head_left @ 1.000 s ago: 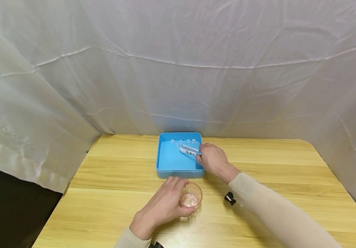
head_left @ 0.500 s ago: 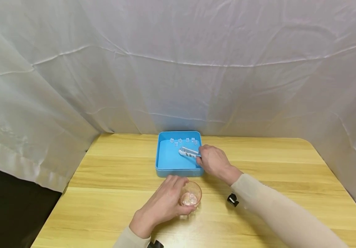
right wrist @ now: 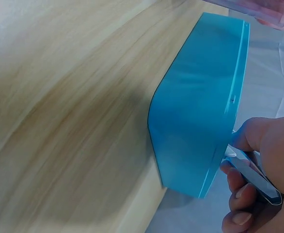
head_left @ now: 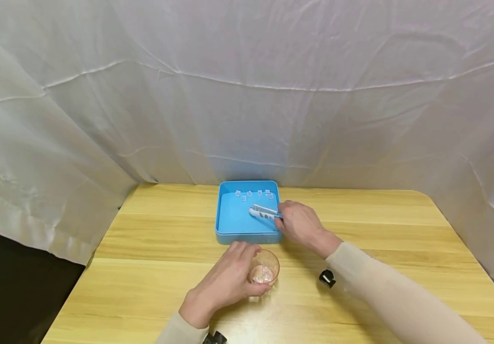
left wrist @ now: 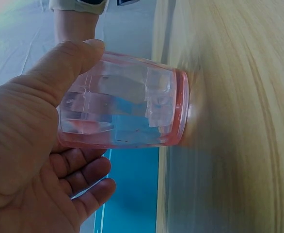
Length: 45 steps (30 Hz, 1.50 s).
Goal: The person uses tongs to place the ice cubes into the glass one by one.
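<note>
Head view: my left hand [head_left: 223,279] grips the cup [head_left: 271,260], fingers on the far side, thumb on the near. Cup upright, just my side of the tray [head_left: 248,238]. My right hand [head_left: 303,223] grips the tongs [head_left: 264,211], their tips over the tray's middle; whether they hold anything, I cannot tell. 6 clear cubes [head_left: 260,193] lie toward the tray's far wall.

Left wrist view: thumb and fingers about the pink-tinted cup, clear pieces at its bottom. Base at the table [left wrist: 239,145]; contact uncertain.

Right wrist view: my fingers curl round the tongs beside the tray's rim. Cup at the top corner.
</note>
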Tool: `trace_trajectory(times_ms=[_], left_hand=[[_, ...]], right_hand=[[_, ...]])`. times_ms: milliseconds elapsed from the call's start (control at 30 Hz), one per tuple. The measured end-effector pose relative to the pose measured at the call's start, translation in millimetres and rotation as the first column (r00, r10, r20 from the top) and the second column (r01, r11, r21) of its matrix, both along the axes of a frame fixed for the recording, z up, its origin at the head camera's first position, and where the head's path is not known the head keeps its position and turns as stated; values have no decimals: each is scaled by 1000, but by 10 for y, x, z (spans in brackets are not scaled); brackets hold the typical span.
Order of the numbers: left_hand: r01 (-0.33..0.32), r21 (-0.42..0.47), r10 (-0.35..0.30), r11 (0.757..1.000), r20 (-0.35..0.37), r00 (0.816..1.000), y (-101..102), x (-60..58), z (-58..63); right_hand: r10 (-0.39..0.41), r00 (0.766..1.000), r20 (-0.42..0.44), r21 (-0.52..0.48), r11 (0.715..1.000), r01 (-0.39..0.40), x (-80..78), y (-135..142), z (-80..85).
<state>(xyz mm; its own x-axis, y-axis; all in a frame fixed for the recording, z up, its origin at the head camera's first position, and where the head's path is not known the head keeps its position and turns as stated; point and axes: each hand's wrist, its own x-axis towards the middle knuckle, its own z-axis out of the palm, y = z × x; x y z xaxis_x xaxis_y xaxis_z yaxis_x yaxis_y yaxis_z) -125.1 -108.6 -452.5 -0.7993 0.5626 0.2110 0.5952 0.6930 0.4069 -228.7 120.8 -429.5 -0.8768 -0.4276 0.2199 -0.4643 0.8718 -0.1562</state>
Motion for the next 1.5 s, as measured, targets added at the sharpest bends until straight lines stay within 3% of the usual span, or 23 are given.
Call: trace_trajectory(times_ms=[1500], left_hand=[[-7, 1, 7, 1000, 29, 1000, -18, 32, -1]], right_hand=[[9, 998, -68, -52, 999, -13, 130, 127, -79]])
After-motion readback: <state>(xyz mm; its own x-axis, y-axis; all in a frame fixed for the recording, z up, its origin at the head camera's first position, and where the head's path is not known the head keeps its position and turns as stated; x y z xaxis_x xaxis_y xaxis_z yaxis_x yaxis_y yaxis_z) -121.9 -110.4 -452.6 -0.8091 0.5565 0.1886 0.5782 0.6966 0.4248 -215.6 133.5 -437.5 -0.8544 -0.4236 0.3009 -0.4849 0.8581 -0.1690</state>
